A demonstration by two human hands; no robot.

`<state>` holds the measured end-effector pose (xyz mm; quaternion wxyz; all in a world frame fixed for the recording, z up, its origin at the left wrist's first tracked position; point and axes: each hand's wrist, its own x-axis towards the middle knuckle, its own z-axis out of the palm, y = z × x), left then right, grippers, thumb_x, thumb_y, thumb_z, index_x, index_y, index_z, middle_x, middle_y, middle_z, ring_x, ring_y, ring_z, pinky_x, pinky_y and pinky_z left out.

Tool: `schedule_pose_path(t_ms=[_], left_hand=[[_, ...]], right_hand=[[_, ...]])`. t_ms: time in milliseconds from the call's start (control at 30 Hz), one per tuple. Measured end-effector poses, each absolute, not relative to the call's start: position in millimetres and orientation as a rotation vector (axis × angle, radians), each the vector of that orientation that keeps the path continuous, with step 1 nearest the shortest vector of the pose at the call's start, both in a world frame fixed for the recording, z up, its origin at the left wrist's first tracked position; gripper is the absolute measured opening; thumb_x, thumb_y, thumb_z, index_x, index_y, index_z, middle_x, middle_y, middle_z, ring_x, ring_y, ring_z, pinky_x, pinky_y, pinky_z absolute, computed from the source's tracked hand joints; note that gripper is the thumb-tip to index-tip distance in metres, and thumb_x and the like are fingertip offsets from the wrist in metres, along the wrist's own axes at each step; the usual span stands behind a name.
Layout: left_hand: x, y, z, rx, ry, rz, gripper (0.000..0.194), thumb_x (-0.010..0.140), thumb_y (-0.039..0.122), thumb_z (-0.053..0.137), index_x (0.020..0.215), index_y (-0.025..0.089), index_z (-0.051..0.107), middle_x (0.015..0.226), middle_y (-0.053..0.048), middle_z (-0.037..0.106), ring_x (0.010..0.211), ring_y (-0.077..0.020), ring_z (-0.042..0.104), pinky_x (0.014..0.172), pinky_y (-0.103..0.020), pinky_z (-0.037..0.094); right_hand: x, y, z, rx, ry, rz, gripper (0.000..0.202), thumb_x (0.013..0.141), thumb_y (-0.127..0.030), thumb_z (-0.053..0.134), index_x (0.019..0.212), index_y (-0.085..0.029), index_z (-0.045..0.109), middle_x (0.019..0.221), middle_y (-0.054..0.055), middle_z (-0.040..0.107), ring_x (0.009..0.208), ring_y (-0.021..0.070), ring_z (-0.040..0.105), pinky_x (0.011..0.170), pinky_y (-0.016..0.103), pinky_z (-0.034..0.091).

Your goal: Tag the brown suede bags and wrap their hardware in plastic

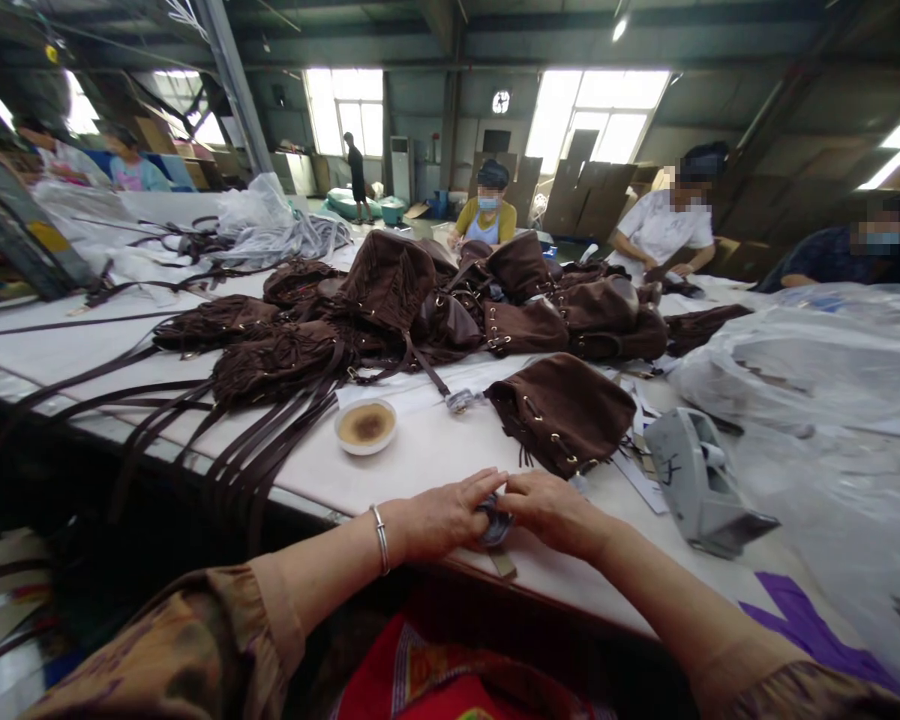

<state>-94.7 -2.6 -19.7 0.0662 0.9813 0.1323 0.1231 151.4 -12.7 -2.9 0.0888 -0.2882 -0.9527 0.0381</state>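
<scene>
Near the table's front edge, my left hand [446, 517] and my right hand [553, 510] meet fingertip to fingertip. Between them is a small grey, shiny bundle [495, 524] that looks wrapped in clear plastic; the fingers hide part of it, and its kind does not show. Both hands are closed on it. Just beyond my right hand lies a dark brown drawstring bag [566, 410] with metal eyelets along its gathered edge. A similar plastic-wrapped piece [463, 401] sits on the end of a brown strap. A flat, dull strip [502, 564] lies under the bundle at the edge.
A white bowl [366, 428] with a brown-stained filling stands left of centre. A pile of brown fringed bags [390, 285] covers the middle, with long straps [270, 440] hanging over the front edge. A grey tape dispenser [701, 485] and plastic sheeting [817, 370] lie right. Co-workers sit opposite.
</scene>
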Motion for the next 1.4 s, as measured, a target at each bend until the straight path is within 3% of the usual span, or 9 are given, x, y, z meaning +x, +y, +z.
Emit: schedule_pose_path(t_ms=[167,300,433,567,700,800,1033,1233,1400], left_hand=[[-98.2,1.1,-22.4,3.057,0.433,0.464,0.017,0.087,0.018,0.065,0.103,0.018,0.070,0.154,-0.014,0.038,0.143,-0.0373,0.033,0.110,-0.048,0.044],[-104.3,1.7,-16.1,3.090,0.418,0.415,0.016,0.089,0.025,0.063,0.103,0.021,0.071,0.154,-0.011,0.037,0.145,-0.0367,0.028,0.111,-0.049,0.041],[-112.0,-8.6,-9.7,2.976,0.643,0.346,0.036,0.088,0.022,0.062,0.124,0.022,0.063,0.154,-0.015,0.037,0.145,-0.0380,0.027,0.111,-0.054,0.038],[-109.8,-28.5,-12.2,2.765,0.873,0.395,0.057,0.075,0.031,0.076,0.126,0.010,0.060,0.154,-0.024,0.034,0.145,-0.0423,0.025,0.114,-0.055,0.036],[-96.1,-39.3,-23.8,2.668,1.063,0.497,0.041,0.083,0.032,0.069,0.115,0.007,0.065,0.143,-0.027,0.046,0.139,-0.0400,0.037,0.112,-0.055,0.038],[-89.0,-39.9,-35.0,2.656,1.100,0.606,0.037,0.087,0.028,0.065,0.118,0.009,0.066,0.134,-0.024,0.054,0.132,-0.0362,0.047,0.111,-0.056,0.040],[-91.6,-37.7,-46.0,2.710,1.050,0.796,0.030,0.086,0.033,0.067,0.109,0.015,0.070,0.135,-0.017,0.048,0.133,-0.0350,0.041,0.114,-0.055,0.037],[-86.6,-38.6,-32.6,2.690,1.067,0.648,0.023,0.086,0.024,0.065,0.107,0.017,0.068,0.116,-0.012,0.057,0.113,-0.0277,0.050,0.098,-0.046,0.050],[-84.0,-39.8,-30.8,2.660,1.060,0.666,0.018,0.086,0.022,0.062,0.101,0.013,0.067,0.119,-0.014,0.056,0.112,-0.0269,0.051,0.097,-0.043,0.052]], right_hand=[[143.8,-6.9,0.1,-0.816,-2.922,0.167,0.019,0.095,-0.020,0.053,0.104,-0.023,0.069,0.094,0.006,0.067,0.085,0.0167,0.058,0.073,0.028,0.038],[135.8,-7.4,4.4,-0.841,-2.934,0.244,0.022,0.094,-0.020,0.054,0.107,-0.025,0.071,0.096,0.006,0.068,0.087,0.0167,0.059,0.074,0.027,0.038],[124.6,-11.9,5.7,-0.951,-2.921,0.196,0.020,0.093,-0.018,0.056,0.101,-0.024,0.074,0.090,0.006,0.067,0.081,0.0166,0.058,0.070,0.027,0.037],[112.5,-21.8,-0.6,-1.064,-2.851,0.186,0.015,0.090,-0.023,0.062,0.100,-0.022,0.074,0.086,0.005,0.068,0.078,0.0172,0.059,0.068,0.027,0.038],[103.0,-34.5,-4.5,-1.213,-2.730,0.250,0.018,0.089,-0.033,0.064,0.099,-0.020,0.071,0.095,0.007,0.070,0.086,0.0208,0.062,0.073,0.029,0.042],[103.9,-38.9,-2.5,-1.244,-2.687,0.315,0.019,0.090,-0.034,0.063,0.099,-0.019,0.069,0.097,0.007,0.070,0.089,0.0208,0.063,0.076,0.029,0.043],[122.3,-29.0,8.4,-1.145,-2.820,0.239,0.018,0.091,-0.038,0.061,0.101,-0.027,0.071,0.087,0.003,0.061,0.075,0.0161,0.056,0.066,0.028,0.034],[113.7,-23.2,11.1,-1.228,-2.882,0.065,0.009,0.088,-0.024,0.064,0.088,-0.027,0.073,0.079,0.003,0.062,0.076,0.0184,0.055,0.065,0.030,0.032],[113.5,-70.6,-4.2,-1.166,-2.561,-0.054,0.018,0.094,-0.019,0.054,0.106,-0.021,0.067,0.105,0.009,0.064,0.099,0.0244,0.054,0.086,0.037,0.038]])
